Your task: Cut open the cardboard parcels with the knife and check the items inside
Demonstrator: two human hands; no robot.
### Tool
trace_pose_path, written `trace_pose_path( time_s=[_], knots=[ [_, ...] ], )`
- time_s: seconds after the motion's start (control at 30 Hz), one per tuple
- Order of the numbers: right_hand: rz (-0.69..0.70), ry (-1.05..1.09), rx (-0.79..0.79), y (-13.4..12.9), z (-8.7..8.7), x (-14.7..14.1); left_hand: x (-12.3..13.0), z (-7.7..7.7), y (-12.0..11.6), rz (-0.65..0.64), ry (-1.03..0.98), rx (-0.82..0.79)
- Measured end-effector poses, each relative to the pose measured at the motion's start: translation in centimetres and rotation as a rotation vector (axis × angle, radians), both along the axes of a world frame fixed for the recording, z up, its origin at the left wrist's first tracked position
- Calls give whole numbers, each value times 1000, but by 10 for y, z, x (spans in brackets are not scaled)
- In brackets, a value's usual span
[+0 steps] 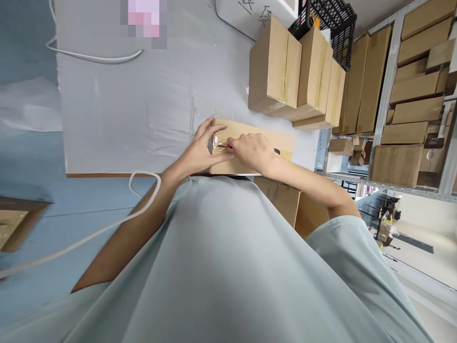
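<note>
A closed cardboard box (pixel 235 125) with shiny clear tape at its left end lies at the front edge of the table. My left hand (pixel 203 150) grips that left end, with fingers on the far side and thumb across the near part of the top. Over the middle of the box, my right hand (pixel 252 151) is closed around a box cutter (pixel 277 151). Only its black rear end and a bit of red near my fingertips show. Its tip is close to the taped end; whether it touches the tape is hard to tell.
Several taped cardboard boxes (pixel 283 71) stand at the right back of the table (pixel 124 105), near a black plastic crate (pixel 335 24). A white cable (pixel 107 238) hangs by my left arm. An open carton (pixel 285 200) sits below the table edge; shelves (pixel 383 95) hold more boxes.
</note>
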State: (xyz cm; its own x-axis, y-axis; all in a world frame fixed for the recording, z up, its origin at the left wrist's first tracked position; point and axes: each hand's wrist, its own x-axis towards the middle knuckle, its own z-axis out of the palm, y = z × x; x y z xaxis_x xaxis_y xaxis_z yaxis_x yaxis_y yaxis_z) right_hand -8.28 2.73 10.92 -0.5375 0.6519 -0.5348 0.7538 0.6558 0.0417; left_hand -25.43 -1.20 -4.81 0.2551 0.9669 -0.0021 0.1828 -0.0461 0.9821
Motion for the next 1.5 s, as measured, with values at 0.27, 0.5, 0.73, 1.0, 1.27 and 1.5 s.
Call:
trace_pose_path(
  time_s=[0.27,0.5,0.73,1.0,1.27,1.5],
  knots=[
    [-84,-379,-41,3,44,78,-7,29,2,4,70,-138],
    [-107,-384,-66,2,53,161,14,52,-3,144,242,-115],
    [-135,-271,-103,6,50,176,93,62,-3,562,685,-27],
    [-162,-271,-117,4,50,254,90,49,-3,629,775,-23],
    [-118,46,-158,28,-2,315,94,49,1,682,834,-23],
    [-796,994,-125,-11,-147,331,67,67,7,831,816,-123]
  ],
)
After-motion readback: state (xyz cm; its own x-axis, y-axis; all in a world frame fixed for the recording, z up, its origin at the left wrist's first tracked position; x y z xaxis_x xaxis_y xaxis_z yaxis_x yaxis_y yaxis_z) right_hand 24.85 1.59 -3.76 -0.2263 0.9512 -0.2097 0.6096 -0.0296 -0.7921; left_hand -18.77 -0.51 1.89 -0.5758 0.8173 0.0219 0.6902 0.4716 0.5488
